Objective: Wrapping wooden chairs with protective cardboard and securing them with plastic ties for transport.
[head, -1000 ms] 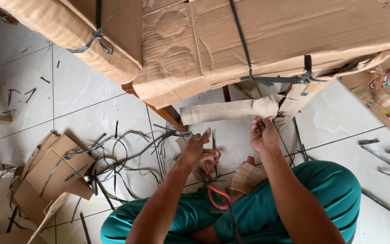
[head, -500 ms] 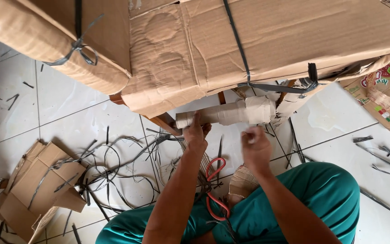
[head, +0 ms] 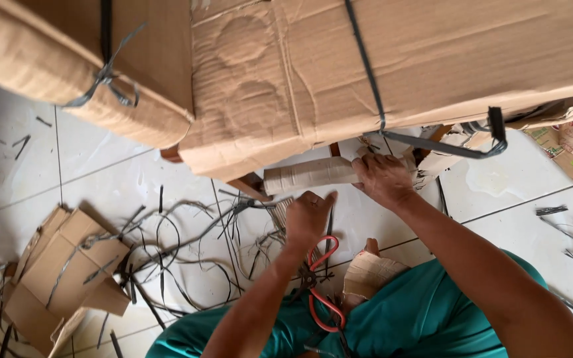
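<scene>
- Your right hand [head: 384, 178] clasps the rolled cardboard tube [head: 310, 176] under the strapped cardboard bundle [head: 392, 59].
- Left hand [head: 308, 215] hovers just below the tube, fingers curled, holding nothing visible.
- Judging by this, you're positioning the roll; next, steady its free end.

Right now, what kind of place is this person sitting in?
Probably a home or small workshop floor where furniture gets packed. Large cardboard-wrapped pieces are tied with black straps, strap offcuts litter the white tiled floor, and red-handled scissors lie by the person's knees.
</scene>
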